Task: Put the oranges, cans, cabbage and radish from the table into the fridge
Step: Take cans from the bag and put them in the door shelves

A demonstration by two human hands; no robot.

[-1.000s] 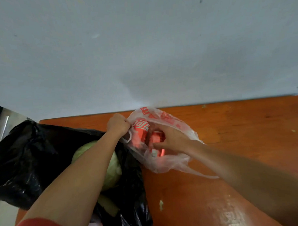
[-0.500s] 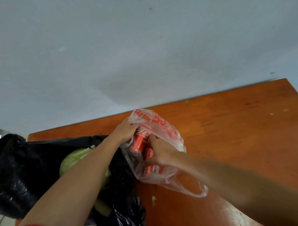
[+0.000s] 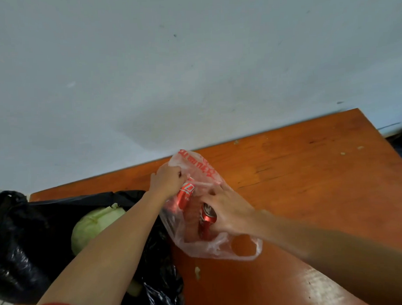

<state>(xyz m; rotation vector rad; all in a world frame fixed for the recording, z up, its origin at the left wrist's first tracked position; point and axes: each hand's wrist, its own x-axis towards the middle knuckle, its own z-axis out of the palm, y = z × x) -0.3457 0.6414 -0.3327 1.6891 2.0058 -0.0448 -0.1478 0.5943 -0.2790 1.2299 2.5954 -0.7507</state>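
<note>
A person's left hand was clenched on the upper rim of a clear plastic bag with red print, pinching the film and holding its mouth apart. The right hand reached into that mouth from the bag's right side, fingers curled round a red can whose silver top faced the camera. A second red can lay tilted inside the bag, just below the left hand's knuckles. The orange-brown desk lay beneath the bag. Left of the bag and touching it sat a crumpled black bag, open, with a pale green cabbage showing inside, partly hidden by the left forearm. A grey-white wall rose behind the bag.
</note>
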